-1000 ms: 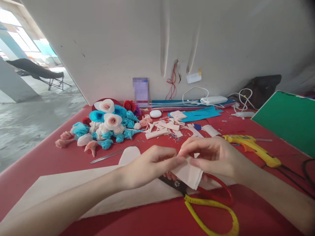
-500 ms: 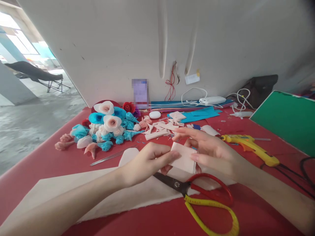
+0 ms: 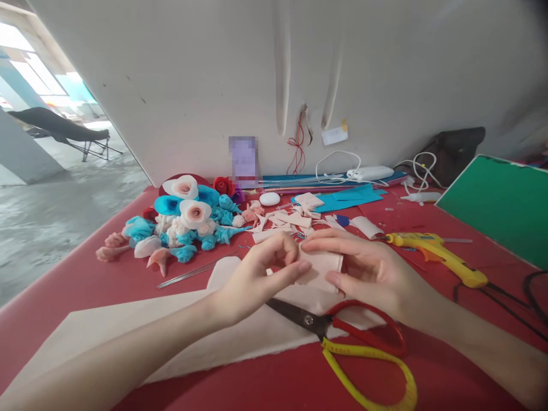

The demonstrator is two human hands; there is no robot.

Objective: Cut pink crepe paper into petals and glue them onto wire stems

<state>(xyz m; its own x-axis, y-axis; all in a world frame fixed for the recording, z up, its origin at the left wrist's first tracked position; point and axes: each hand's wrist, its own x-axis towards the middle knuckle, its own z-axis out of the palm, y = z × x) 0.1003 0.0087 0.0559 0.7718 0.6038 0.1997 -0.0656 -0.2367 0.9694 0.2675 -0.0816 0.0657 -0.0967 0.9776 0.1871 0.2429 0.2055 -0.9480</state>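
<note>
A small folded piece of pale pink crepe paper [image 3: 322, 268] is held between both hands above the table. My right hand [image 3: 372, 265] pinches its right side, thumb in front and fingers over the top edge. At its left edge, my left hand [image 3: 268, 271] has the thumb against the front and the fingers curled behind. Beneath the hands lie scissors [image 3: 314, 322] with one red and one yellow handle, their blades partly covered by my left hand. They rest on a large sheet of pale paper [image 3: 184, 342].
Paper flowers [image 3: 188, 211] in blue, white and pink are heaped at the left. Pale paper scraps [image 3: 286, 220] lie behind the hands. A yellow glue gun [image 3: 454, 265] with a black cord rests at the right, near a green board [image 3: 500, 211]. Thin wires [image 3: 188, 272] lie left of the hands.
The folded paper has turned slightly in the hands. My right fingers have closed down over its top edge, and my left fingers have curled in behind its left side.
</note>
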